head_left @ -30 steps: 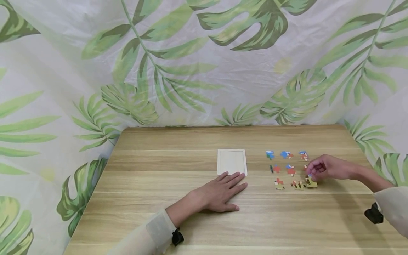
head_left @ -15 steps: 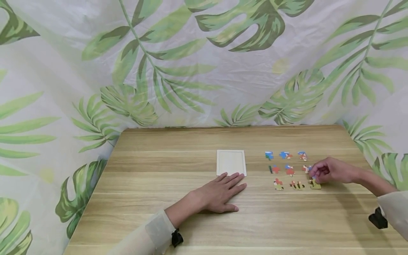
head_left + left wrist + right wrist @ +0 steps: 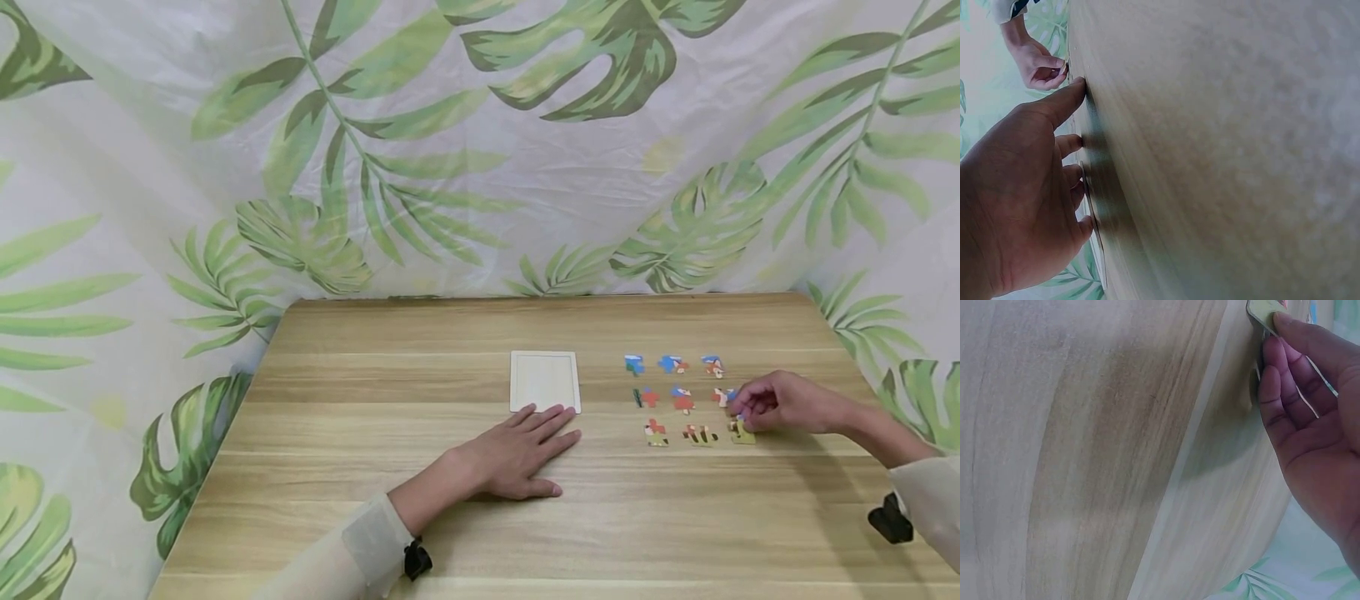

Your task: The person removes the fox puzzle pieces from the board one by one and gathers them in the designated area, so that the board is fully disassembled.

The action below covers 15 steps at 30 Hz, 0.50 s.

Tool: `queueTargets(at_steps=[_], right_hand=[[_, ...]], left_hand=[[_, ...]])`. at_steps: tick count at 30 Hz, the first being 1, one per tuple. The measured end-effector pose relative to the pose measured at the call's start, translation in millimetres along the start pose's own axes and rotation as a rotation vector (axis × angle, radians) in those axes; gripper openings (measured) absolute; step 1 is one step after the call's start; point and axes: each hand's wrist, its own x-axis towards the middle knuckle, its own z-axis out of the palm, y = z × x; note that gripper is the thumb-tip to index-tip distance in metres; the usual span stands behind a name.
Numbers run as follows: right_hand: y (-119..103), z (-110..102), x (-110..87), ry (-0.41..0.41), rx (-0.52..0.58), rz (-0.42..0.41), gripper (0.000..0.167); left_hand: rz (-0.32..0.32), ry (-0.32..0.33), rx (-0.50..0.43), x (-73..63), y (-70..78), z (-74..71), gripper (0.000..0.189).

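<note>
My right hand (image 3: 787,404) pinches the corner puzzle piece (image 3: 742,433), yellow-green with dark marks, at the right end of the nearest row. In the right wrist view the thumb lies on top of this yellowish piece (image 3: 1263,311) at the upper edge, its far part out of frame. Flat on the table, my left hand (image 3: 517,454) spreads its fingers, with the fingertips over the near edge of a square, pale puzzle tray (image 3: 515,383). The left wrist view shows the fingers extended along the tabletop and the tray's edge beside them.
Other puzzle pieces lie in three spaced rows right of the tray, among them a blue one (image 3: 634,364), a red one (image 3: 683,400) and a striped one (image 3: 701,435). A leaf-print cloth (image 3: 450,167) hangs behind the wooden table (image 3: 375,375).
My right hand has shifted slightly right with the corner piece, leaving a gap from the striped piece beside it. In the last half second it barely moves. The left hand stays put.
</note>
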Motion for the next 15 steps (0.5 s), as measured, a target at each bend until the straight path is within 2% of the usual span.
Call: queueTargets(at_steps=[10, 15], right_hand=[[-7.9, 2.8, 1.0, 0.032, -0.036, 0.103, 0.017], [-9.2, 1.6, -0.4, 0.047, -0.045, 0.085, 0.018]], left_hand=[[-0.003, -0.003, -0.022, -0.5, -0.8, 0.7, 0.079], [0.001, 0.001, -0.023, -1.7, -0.1, 1.4, 0.079]])
